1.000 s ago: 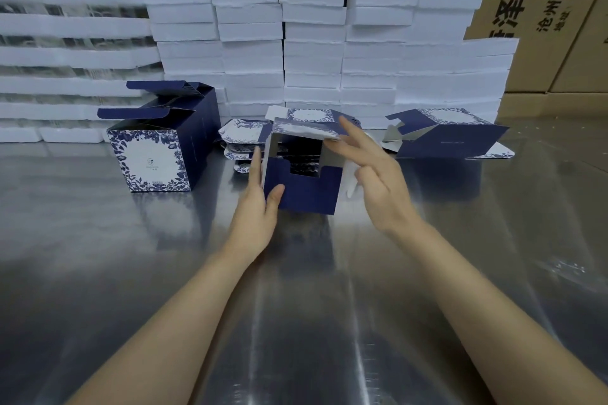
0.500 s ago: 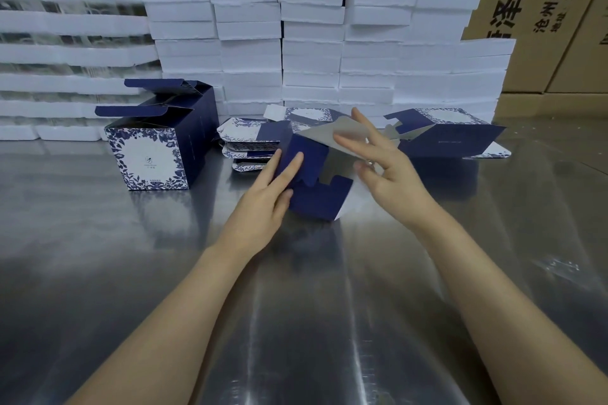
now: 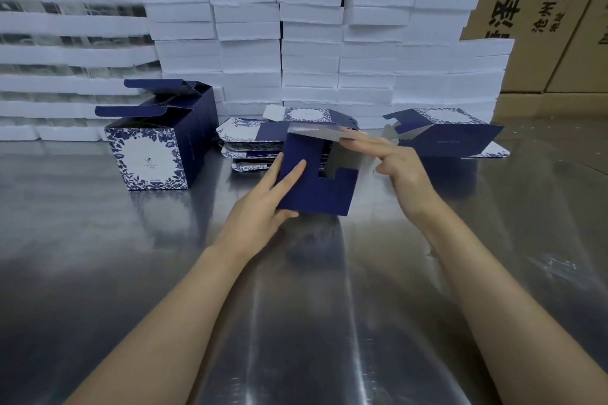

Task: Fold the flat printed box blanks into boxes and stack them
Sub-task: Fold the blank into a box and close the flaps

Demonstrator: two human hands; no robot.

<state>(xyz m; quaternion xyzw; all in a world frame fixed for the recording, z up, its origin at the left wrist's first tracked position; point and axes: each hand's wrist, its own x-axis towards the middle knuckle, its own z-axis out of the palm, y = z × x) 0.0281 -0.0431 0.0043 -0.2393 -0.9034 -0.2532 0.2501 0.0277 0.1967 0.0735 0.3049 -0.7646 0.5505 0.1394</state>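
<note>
— Two hands at work, both on one half-folded box (image 3: 320,189), mid-worktop. Grip?
— Left hand (image 3: 260,204): fingers laid along the navy front panel, thumb under its lower edge, pinching it. Right hand (image 3: 403,168): fingers straight, tips pressing the grey inner flap at the box's top. Hands apart, box between them.
— Box position?
— Tilted, low at the steel worktop (image 3: 296,322); contact with it unclear. Sits just in front of the pile of flat blanks (image 3: 250,138).
— Surroundings?
— Folded box (image 3: 148,154) upright to the left, top flaps open, floral face toward the camera. Partly opened blank (image 3: 450,138) lying to the right. White foam trays (image 3: 312,52) stacked behind, brown cartons (image 3: 543,10) behind those.
</note>
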